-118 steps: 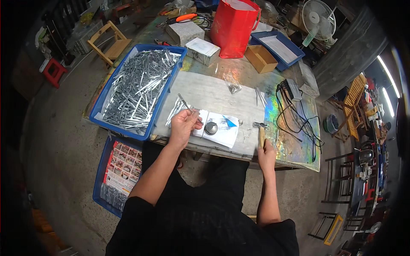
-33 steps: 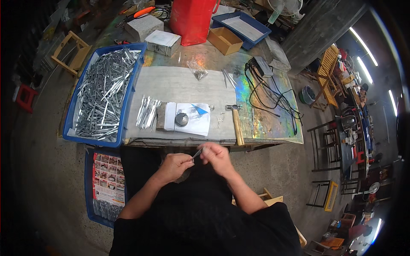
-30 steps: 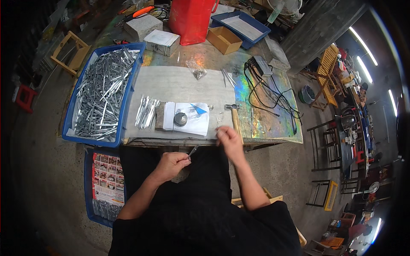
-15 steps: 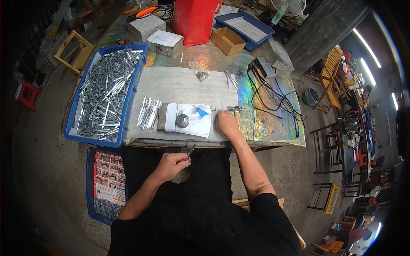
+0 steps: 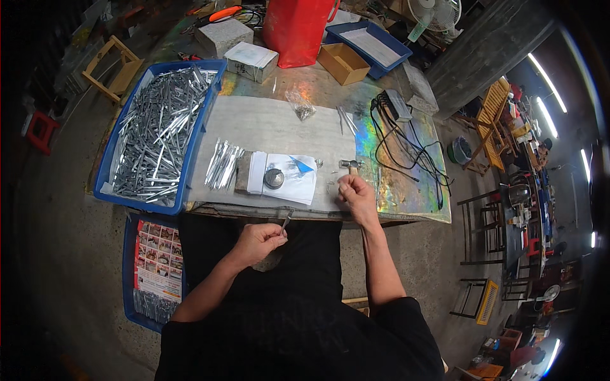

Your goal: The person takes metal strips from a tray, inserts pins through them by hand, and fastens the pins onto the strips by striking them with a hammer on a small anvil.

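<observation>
Above the black-clothed lap (image 5: 305, 254), just short of the near edge of the table (image 5: 406, 202), we see a slim, flat, dull grey metal strip (image 5: 287, 220) gripped between the thumb and bent fingers of the left hand (image 5: 259, 244), its free end slanting up and away. Farther forward, the fingers of the right hand (image 5: 358, 194) curl in toward the thumb; we cannot tell whether they pinch anything. Partly hidden behind them is a steel-headed hammer (image 5: 349, 164), and just to their left lie thin, pale metal pins (image 5: 331, 185). Left of these we find smooth white papers (image 5: 304, 190), with a rough grey-brown block (image 5: 243, 173) showing at their left side; on them sit a squat, round, dark metal piece (image 5: 274, 178) and a bright blue triangle (image 5: 304, 165). Beyond the block, flat silvery strips (image 5: 223, 165) lie roughly side by side on a matte, pale grey sheet (image 5: 254, 117). Past them, a blue rectangular tray (image 5: 199, 140) is heaped with tangled metal strips. As for pose, the left forearm (image 5: 213, 286) rises diagonally inward, back of the hand upward, while the right forearm (image 5: 383, 260) reaches forward, leaning slightly left.
</observation>
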Demonstrator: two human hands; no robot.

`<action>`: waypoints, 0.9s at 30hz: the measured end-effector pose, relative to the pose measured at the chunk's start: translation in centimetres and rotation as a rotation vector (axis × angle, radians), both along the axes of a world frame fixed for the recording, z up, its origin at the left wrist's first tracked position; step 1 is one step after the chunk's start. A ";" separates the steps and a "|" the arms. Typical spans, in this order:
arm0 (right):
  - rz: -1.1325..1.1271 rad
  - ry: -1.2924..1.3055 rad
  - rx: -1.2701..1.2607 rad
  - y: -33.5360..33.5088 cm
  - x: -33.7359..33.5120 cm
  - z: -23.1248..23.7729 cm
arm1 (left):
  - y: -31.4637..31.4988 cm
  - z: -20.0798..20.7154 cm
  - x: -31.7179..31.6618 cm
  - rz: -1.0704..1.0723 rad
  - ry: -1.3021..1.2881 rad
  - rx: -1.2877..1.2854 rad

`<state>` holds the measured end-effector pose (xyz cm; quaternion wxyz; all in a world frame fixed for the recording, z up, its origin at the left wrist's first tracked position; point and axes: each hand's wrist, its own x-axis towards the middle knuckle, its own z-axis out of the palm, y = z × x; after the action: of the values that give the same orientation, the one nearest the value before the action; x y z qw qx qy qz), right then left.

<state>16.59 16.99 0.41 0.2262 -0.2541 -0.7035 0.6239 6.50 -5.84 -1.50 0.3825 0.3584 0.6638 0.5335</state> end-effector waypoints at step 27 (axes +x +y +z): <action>0.222 -0.032 0.133 -10.9 0.6 -0.3 | 0.3 0.0 0.0 0.020 -0.429 0.238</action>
<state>17.20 6.14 0.15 0.1607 -0.1693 -0.7706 0.5930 6.50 -5.57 -1.53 0.4644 0.2730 0.5034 0.6755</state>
